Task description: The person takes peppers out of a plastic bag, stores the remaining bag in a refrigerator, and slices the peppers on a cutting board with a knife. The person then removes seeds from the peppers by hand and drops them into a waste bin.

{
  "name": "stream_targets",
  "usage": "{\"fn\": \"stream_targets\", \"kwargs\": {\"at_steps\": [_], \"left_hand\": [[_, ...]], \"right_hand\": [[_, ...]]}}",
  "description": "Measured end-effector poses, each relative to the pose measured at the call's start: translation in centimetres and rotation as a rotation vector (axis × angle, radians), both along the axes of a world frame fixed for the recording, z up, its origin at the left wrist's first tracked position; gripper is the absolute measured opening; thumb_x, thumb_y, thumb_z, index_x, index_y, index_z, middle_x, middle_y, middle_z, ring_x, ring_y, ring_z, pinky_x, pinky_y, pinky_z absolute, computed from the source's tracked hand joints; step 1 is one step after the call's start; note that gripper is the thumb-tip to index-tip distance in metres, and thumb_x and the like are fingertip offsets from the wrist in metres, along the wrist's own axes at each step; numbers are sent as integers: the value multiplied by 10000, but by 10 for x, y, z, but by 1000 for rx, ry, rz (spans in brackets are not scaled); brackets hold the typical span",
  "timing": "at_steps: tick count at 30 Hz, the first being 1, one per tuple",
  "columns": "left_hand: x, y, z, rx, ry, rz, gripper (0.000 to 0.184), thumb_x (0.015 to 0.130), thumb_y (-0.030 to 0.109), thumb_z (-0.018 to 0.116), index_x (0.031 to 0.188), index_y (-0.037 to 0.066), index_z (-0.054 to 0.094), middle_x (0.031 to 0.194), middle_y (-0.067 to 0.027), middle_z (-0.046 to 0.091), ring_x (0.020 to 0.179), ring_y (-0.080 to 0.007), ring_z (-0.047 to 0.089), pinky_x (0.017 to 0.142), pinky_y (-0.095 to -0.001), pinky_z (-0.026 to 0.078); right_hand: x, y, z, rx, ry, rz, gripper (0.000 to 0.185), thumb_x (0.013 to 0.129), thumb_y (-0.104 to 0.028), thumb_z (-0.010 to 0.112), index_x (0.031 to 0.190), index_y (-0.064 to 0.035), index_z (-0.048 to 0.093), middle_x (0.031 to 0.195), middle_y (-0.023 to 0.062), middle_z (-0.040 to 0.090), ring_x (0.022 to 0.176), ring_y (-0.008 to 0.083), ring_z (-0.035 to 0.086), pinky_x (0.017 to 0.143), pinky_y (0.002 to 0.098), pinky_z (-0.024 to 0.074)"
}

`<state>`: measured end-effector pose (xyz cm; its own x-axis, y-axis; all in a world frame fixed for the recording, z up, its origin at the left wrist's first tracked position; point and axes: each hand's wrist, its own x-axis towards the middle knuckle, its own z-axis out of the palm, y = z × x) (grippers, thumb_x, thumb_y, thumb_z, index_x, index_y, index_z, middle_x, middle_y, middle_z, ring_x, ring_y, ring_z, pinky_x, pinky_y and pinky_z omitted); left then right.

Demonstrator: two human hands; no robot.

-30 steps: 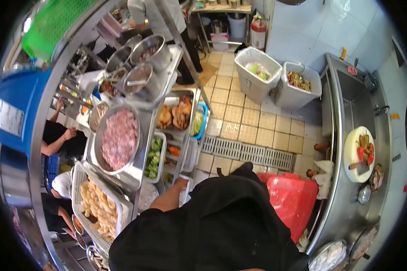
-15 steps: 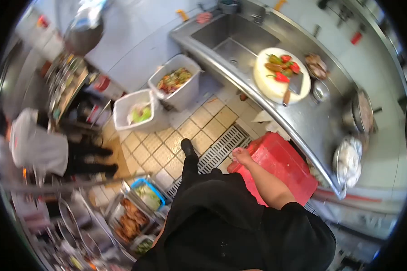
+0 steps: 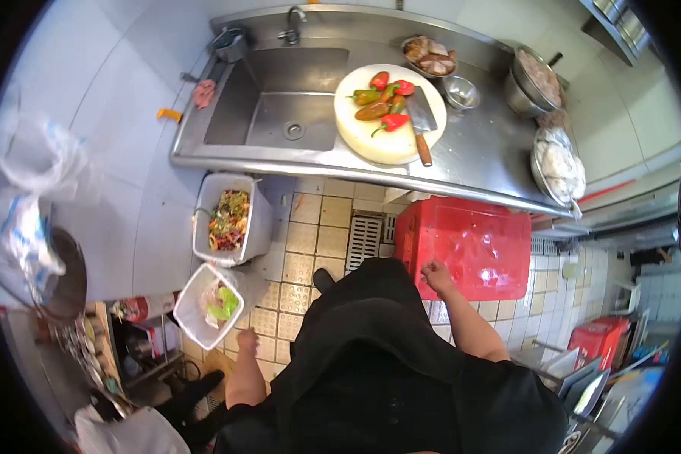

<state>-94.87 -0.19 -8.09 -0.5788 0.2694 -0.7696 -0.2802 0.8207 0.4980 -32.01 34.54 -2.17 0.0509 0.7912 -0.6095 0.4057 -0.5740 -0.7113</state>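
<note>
My right hand (image 3: 436, 275) hangs low over the near left part of a red plastic box (image 3: 469, 246), its fingers curled in; I see nothing in it. My left hand (image 3: 247, 342) is down beside a white bin (image 3: 191, 306) with green leafy scraps in it, fingers loosely closed and no object showing. On the steel counter, a thick round cutting board (image 3: 356, 142) bears several red and green peppers (image 3: 372, 111). A cleaver (image 3: 421, 113) lies at the board's right side, its wooden handle over the edge toward me.
A sink (image 3: 280, 125) adjoins the board's left. Bowls of meat (image 3: 431, 57), a metal bowl (image 3: 461, 92), a pot (image 3: 533, 83) and a bagged white bundle (image 3: 560, 170) stand to the right. A scrap bin (image 3: 253, 219) stands below. Another person (image 3: 136, 431) is at lower left.
My view has turned right, to face the sink counter squarely. My left hand has come into sight. My right hand is still by the red box; the other person now sits lower in view.
</note>
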Motion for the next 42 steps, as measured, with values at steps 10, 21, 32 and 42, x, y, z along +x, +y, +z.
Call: {"fn": "stream_targets", "kwargs": {"at_steps": [10, 21, 32, 42], "left_hand": [[32, 489, 142, 678, 392, -582, 322, 1012, 171, 739, 1295, 27, 681, 1154, -101, 730, 1031, -177, 687, 925, -311, 549], [314, 710, 287, 460, 1013, -1257, 1062, 753, 427, 950, 1646, 242, 406, 1710, -225, 329, 1609, -423, 275, 1237, -721, 262], [263, 796, 246, 688, 985, -1746, 1272, 637, 704, 922, 1706, 393, 308, 1798, -183, 114, 1654, -459, 71, 1231, -791, 150], [264, 844, 277, 872, 914, -1808, 1129, 702, 647, 905, 1625, 175, 456, 1736, -184, 300, 1608, -389, 260, 1267, -715, 133]], "right_hand": [[-100, 116, 171, 513, -60, -2, 215, 988, -157, 711, 1174, -49, 721, 1049, 141, 751, 975, 289, 742, 882, 402, 581], [-118, 315, 194, 637, -435, 318, 482, 897, -104, 718, 1346, -35, 556, 1297, 267, 583, 1096, 480, 673, 944, 524, 573], [-46, 270, 266, 301, -554, 285, 508, 873, -58, 637, 1364, -83, 510, 1220, 223, 617, 1065, 477, 694, 879, 572, 568], [-67, 184, 233, 352, -102, -158, 555, 825, 23, 611, 1372, -49, 548, 998, 105, 664, 963, 233, 691, 875, 379, 542]]}}
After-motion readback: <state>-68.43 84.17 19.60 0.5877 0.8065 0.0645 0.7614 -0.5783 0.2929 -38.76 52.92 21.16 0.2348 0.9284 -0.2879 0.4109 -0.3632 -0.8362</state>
